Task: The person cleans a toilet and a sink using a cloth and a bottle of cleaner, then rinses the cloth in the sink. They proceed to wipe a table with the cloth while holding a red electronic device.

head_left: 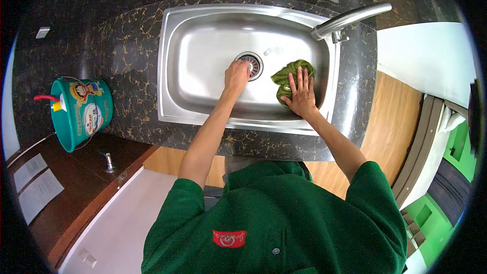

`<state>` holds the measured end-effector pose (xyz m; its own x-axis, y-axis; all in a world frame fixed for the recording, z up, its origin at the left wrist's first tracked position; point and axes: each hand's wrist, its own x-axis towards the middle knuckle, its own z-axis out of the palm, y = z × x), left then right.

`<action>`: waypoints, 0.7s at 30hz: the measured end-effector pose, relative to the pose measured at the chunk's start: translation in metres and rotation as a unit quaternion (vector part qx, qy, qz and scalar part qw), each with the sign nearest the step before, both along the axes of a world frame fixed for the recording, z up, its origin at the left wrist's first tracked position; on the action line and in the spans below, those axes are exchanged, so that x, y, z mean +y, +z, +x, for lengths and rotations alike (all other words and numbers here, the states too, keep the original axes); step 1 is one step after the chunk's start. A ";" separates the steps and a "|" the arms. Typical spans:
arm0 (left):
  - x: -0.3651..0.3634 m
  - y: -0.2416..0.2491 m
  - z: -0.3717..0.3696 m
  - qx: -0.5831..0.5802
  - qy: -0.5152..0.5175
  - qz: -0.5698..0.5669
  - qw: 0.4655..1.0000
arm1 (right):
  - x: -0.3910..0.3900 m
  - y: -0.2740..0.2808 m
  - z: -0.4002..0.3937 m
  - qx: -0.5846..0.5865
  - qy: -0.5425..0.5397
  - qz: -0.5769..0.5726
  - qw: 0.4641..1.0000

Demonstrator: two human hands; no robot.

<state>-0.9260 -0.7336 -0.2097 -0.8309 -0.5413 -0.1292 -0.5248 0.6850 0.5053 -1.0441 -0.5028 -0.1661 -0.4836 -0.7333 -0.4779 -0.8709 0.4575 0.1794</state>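
A steel sink [203,45] is set into a dark marbled counter. Over the left edge of its round drain strainer [254,71] is my left hand [237,77], fingers curled together at the strainer; whatever they grip is too small to make out. My right hand [303,94] lies with fingers spread on a crumpled green cloth [284,75], pressing it against the sink floor on the right side. The cloth shows above and to the left of the hand.
A curved metal faucet [350,19] rises at the sink's back right corner. On the left, a teal bucket [104,102] with stickers holds a bottle with a red part. Papers [41,195] and a small metal fitting [109,163] are on the brown surface at lower left.
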 end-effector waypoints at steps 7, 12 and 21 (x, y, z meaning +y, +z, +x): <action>0.005 -0.001 -0.009 0.004 0.008 -0.005 1.000 | -0.009 0.002 0.007 -0.020 -0.004 0.010 1.000; -0.003 0.006 -0.005 -0.034 -0.008 -0.003 0.999 | -0.019 0.003 0.024 -0.072 0.012 0.039 0.997; -0.003 -0.012 0.001 0.000 -0.010 -0.001 1.000 | -0.028 -0.005 0.035 -0.090 0.005 0.017 0.996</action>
